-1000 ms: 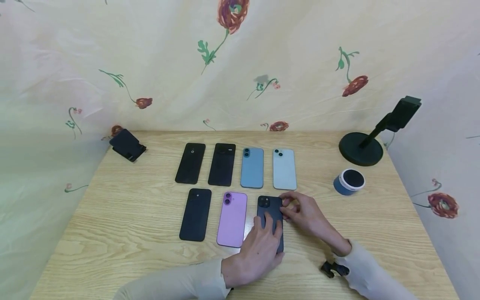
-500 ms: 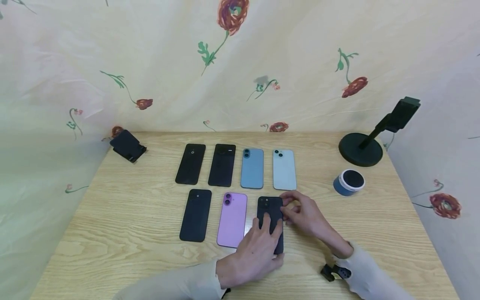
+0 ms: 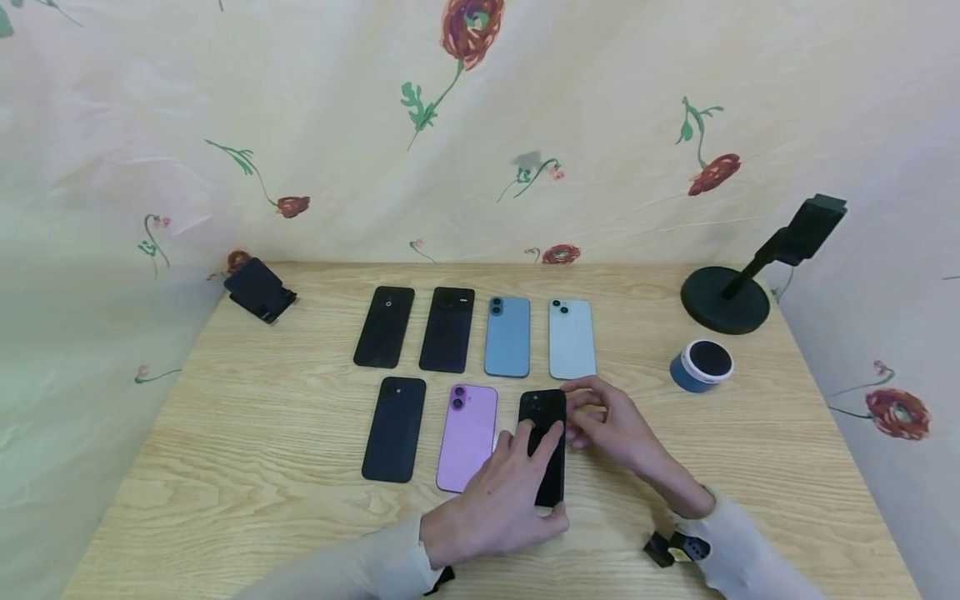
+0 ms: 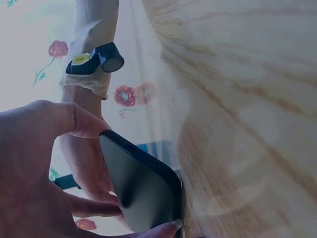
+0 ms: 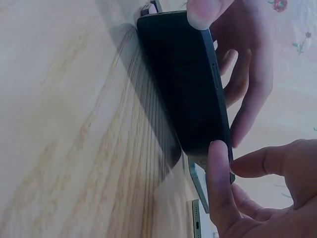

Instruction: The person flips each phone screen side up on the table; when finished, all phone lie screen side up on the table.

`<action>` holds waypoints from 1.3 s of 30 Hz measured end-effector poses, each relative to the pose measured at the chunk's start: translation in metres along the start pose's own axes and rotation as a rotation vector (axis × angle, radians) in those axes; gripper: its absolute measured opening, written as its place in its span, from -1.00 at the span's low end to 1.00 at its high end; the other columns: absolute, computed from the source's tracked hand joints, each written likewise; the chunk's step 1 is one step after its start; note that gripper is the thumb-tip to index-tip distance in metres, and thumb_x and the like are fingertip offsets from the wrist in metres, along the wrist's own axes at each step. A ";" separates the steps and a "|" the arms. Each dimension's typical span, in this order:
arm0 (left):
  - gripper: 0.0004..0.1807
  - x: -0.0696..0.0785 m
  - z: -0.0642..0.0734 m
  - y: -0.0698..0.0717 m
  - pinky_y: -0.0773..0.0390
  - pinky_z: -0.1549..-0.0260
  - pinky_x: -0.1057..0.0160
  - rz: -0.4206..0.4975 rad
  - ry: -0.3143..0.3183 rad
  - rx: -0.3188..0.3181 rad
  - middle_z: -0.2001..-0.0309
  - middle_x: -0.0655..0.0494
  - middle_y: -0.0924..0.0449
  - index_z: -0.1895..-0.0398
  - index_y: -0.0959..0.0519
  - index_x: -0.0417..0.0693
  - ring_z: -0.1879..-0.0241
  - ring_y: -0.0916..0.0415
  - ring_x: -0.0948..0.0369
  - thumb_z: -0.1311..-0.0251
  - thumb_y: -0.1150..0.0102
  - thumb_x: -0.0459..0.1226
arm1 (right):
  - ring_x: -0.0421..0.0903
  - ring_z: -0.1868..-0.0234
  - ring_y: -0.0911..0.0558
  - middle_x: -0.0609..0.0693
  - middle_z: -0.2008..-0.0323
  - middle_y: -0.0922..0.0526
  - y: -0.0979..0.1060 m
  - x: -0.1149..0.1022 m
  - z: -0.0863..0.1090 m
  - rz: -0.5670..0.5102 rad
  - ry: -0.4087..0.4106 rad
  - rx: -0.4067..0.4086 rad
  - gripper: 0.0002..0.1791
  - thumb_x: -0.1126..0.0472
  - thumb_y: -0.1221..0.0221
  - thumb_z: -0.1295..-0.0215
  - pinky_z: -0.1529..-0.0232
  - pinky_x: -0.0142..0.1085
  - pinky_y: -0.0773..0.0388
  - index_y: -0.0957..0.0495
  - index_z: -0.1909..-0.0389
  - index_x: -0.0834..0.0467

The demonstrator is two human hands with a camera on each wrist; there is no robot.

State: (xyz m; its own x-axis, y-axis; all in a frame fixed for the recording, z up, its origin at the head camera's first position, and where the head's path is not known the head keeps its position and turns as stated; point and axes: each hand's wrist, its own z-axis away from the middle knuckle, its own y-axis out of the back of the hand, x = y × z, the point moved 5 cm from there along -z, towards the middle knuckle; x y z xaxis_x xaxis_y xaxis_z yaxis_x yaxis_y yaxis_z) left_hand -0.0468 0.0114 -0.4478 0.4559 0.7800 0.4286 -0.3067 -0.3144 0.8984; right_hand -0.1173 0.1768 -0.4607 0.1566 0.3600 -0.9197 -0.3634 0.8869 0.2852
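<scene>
Plainly, nothing has moved across the surface [image 3: 240, 450] beyond the hands' reach: the upper row of four phones [image 3: 507, 337], the dark blue phone [image 3: 394, 429] and the purple phone [image 3: 467, 437] keep their places. The change is in the black phone [image 5: 183, 84], right of the purple one. A second ago it seemed to lie flat with a bluish back; now it tilts, right long edge raised, left edge at or just above the surface, its back nearly black from overhead. That suggests the work has passed from taking hold to tipping it up. The left hand [image 3: 506, 497], spread wider and slightly further left than before, grips it, thumb at the lower right corner, fingers over the back. The right hand [image 3: 613, 425] pinches the raised edge near the top, thumb and finger nearly closed.
</scene>
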 end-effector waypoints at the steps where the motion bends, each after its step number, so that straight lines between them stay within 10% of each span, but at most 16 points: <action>1: 0.02 -0.001 0.000 0.000 -0.64 0.22 0.32 0.016 0.001 -0.001 -0.38 -0.16 -0.35 -0.67 -0.11 0.12 0.00 -0.48 0.06 -0.17 -0.30 0.12 | -0.09 0.30 -0.76 0.42 -0.06 -0.66 0.000 0.000 0.000 -0.012 0.003 -0.010 -0.52 0.42 -0.07 -0.47 0.28 -0.29 -0.75 -0.34 -0.38 0.36; 9: 0.10 -0.007 0.001 0.002 -0.58 0.22 0.36 0.159 0.006 -0.022 -0.45 -0.14 -0.28 -0.72 0.10 0.21 -0.02 -0.45 0.11 -0.17 -0.27 0.07 | -0.17 0.22 -0.78 0.48 -0.08 -0.65 -0.005 0.001 0.000 -0.080 0.033 -0.111 -0.43 0.48 -0.02 -0.51 0.18 -0.24 -0.77 -0.19 -0.48 0.37; 18: 0.12 -0.011 0.003 0.006 -0.53 -0.20 0.16 0.362 -0.016 -0.033 -0.48 -0.04 -0.25 -0.72 0.16 0.19 -0.15 -0.41 0.22 -0.14 -0.24 -0.07 | -0.05 0.07 -0.77 0.51 -0.17 -0.57 -0.011 0.000 0.002 -0.073 0.036 -0.162 -0.37 0.39 -0.05 -0.55 0.09 -0.23 -0.77 -0.12 -0.56 0.36; 39: -0.09 -0.031 -0.001 0.016 -0.70 0.22 0.42 0.841 0.062 -0.005 -0.30 -0.08 -0.48 -0.63 -0.10 -0.02 0.11 -0.70 0.34 -0.21 -0.23 -0.40 | 0.04 0.17 -0.80 0.44 -0.16 -0.52 -0.015 0.001 0.004 -0.027 0.003 -0.150 -0.26 0.28 -0.27 -0.45 0.15 -0.25 -0.77 -0.20 -0.54 0.36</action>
State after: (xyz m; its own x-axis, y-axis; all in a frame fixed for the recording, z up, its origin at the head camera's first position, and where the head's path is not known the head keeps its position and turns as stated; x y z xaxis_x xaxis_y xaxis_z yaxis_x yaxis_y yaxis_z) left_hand -0.0671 -0.0170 -0.4466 0.0271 0.3155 0.9485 -0.5273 -0.8016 0.2817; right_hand -0.1077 0.1657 -0.4649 0.1657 0.3354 -0.9274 -0.4919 0.8431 0.2171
